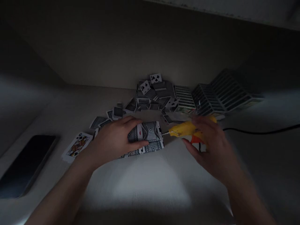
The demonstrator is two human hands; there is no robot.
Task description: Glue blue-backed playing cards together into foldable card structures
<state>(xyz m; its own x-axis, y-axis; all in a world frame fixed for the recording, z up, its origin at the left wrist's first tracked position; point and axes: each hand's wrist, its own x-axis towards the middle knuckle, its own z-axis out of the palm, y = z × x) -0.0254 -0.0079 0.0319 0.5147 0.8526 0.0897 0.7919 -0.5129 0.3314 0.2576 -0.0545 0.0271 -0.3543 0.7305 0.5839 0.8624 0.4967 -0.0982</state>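
My left hand is closed over a structure of folded playing cards, with its thumb along the near side and its fingers over the top. Patterned card backs face up, and the palm hides the left part. In my right hand is a yellow hot glue gun with an orange trigger. Its thin metal tip points left and reaches the right end of the card structure; whether it touches is too dark to tell.
Behind lie loose and folded cards. Striped card stacks stand at the back right, near a black cord. At left are a pile topped by a queen and a dark phone. A wall closes off the back.
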